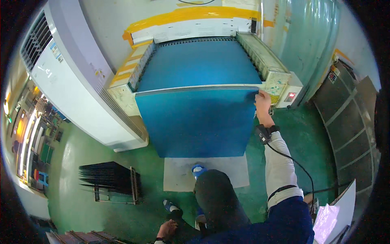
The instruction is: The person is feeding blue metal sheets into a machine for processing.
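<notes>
A large blue panel [199, 122] stands tilted against the front of a machine, its top edge along the bed's front. My right hand [263, 102] is closed on the panel's upper right corner, fingers over the edge. A dark strapped device [264, 133] with a cable sits on my right wrist. Behind the panel, a flat blue sheet [199, 61] lies between the machine's two side rails [264, 57]. My left hand [167, 229] rests low by my dark-trousered leg, with no object visible in it; its fingers look loosely bent.
A tall white floor-standing air conditioner [77, 81] stands left. A rack of dark thin plates [107, 177] is on the green floor. A pale mat [227, 175] lies under the panel. At right are a control box [290, 91] with a red display and leaning grey panels [345, 122].
</notes>
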The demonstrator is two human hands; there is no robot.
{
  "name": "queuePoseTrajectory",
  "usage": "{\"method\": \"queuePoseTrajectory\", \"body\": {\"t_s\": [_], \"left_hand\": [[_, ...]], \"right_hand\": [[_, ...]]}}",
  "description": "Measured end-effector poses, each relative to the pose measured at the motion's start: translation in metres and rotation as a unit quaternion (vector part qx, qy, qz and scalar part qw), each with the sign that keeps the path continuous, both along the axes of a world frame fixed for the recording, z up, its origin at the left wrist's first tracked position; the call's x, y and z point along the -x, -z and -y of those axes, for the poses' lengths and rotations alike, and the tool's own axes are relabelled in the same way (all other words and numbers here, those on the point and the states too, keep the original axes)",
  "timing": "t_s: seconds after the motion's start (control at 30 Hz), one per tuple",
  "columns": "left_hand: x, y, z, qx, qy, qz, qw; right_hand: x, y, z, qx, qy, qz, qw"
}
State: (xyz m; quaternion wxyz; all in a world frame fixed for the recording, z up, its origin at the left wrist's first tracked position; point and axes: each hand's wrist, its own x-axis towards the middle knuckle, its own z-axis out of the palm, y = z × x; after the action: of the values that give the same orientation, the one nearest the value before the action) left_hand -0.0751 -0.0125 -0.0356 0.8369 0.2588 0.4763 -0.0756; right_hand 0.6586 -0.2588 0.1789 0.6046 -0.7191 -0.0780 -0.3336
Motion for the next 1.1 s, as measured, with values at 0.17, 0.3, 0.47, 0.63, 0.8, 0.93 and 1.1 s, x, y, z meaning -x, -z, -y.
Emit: {"method": "queuePoseTrajectory", "body": {"t_s": [0.17,0.3,0.47,0.63,0.8,0.93,1.1], "left_hand": [[0.021,0.044,-0.010,0.016,-0.003,-0.019,1.000],[0.030,0.066,-0.021,-0.015,0.058,-0.041,0.997],[0.026,0.062,-0.018,0.007,0.055,-0.043,0.998],[0.030,0.062,-0.019,0.026,0.035,-0.033,0.998],[0.015,0.037,-0.011,0.016,0.014,-0.052,0.998],[0.016,0.040,-0.012,0.014,0.024,-0.057,0.998],[0.011,0.038,-0.010,0.032,0.025,-0.054,0.998]], "right_hand": [[0.011,-0.009,0.003,-0.023,-0.085,-0.125,0.988],[0.017,-0.013,-0.006,-0.061,-0.087,-0.147,0.983],[0.015,-0.023,0.005,-0.096,-0.090,-0.212,0.968],[0.018,-0.036,0.003,-0.108,-0.115,-0.241,0.957],[0.014,-0.038,0.012,-0.122,-0.131,-0.266,0.947],[0.028,-0.056,0.013,-0.063,-0.210,-0.306,0.926],[0.004,-0.024,0.012,0.037,-0.128,-0.203,0.970]]}}
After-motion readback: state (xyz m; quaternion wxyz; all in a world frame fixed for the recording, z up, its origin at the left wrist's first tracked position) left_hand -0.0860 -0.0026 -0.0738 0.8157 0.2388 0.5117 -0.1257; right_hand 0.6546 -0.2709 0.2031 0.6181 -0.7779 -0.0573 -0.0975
